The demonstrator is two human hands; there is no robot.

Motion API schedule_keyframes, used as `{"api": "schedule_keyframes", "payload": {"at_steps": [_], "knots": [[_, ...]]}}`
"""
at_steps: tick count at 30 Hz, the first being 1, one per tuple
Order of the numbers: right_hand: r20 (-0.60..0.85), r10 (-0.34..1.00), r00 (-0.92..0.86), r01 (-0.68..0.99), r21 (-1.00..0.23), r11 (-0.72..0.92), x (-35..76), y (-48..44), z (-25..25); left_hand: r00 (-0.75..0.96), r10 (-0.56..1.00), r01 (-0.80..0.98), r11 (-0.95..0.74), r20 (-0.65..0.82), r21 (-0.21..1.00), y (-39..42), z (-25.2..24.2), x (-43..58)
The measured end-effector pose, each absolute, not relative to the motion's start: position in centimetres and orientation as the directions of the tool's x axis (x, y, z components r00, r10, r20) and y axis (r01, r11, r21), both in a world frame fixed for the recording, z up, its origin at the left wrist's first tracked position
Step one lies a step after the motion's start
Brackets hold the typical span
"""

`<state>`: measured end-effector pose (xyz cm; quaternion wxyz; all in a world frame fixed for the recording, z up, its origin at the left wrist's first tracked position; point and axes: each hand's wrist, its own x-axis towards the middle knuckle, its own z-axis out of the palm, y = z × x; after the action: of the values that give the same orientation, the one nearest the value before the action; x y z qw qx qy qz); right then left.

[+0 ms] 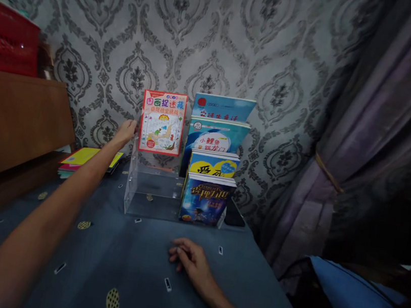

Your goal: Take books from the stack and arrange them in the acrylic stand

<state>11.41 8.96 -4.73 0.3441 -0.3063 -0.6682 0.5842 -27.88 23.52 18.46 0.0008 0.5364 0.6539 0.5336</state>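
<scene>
At the upper left side of a clear tiered book rack (152,205), my left hand (126,131) is reached far forward, fingers drawn together. It is right beside the left edge of a red-bordered picture book (162,123) standing on the top tier; whether it grips the rack or the book is hard to see. In front of the rack, my right hand (190,261) is over the table with loosely bent fingers and nothing in it. On the rack's right half stand a dark blue book (205,202), a yellow book (207,164), a teal book (215,136) and a blue book (223,108), stepped upward.
A stack of thin books with a yellow one on top (82,156) lies beyond my left forearm. Behind the rack's right foot is a dark flat object (235,215). A brown wooden cabinet (14,122) carrying a red box (8,37) is left; a tied curtain (309,204) hangs right.
</scene>
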Motion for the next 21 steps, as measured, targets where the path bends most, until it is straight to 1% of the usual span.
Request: {"api": "schedule_keyframes", "payload": {"at_steps": [4, 6, 8, 10, 14, 17, 21], "knots": [[0.104, 0.805, -0.585, 0.02, -0.99, 0.142, 11.5, 8.9, -4.5, -0.497, 0.711, 0.802, 0.157, 0.498, 0.576, 20.2, 15.5, -31.0], [0.103, 0.8, -0.591, 0.023, -0.989, 0.144, 11.5, 8.9, -4.6, -0.513, 0.729, 0.828, 0.282, 0.453, 0.484, 18.1, 13.3, -32.3], [0.105, 0.795, -0.598, 0.025, -0.989, 0.149, 11.5, 8.9, -4.6, -0.513, 0.757, 0.847, 0.369, 0.405, 0.383, 16.4, 11.0, -33.2], [0.104, 0.795, -0.598, 0.029, -0.988, 0.152, 11.5, 9.0, -4.7, -0.503, 0.781, 0.862, 0.419, 0.37, 0.286, 15.2, 8.7, -33.6], [0.086, 0.801, -0.592, 0.05, -0.988, 0.143, 11.6, 9.0, -4.8, -0.467, 0.82, 0.883, 0.449, 0.332, 0.134, 14.2, 5.2, -33.6], [0.08, 0.796, -0.601, 0.058, -0.988, 0.143, 11.6, 9.0, -4.8, -0.459, 0.828, 0.883, 0.466, 0.322, 0.061, 14.3, 3.9, -33.4], [0.091, 0.791, -0.605, 0.06, -0.985, 0.16, 11.8, 9.0, -4.7, -0.443, 0.83, 0.88, 0.474, 0.339, -0.013, 14.7, 3.5, -33.3]]}}
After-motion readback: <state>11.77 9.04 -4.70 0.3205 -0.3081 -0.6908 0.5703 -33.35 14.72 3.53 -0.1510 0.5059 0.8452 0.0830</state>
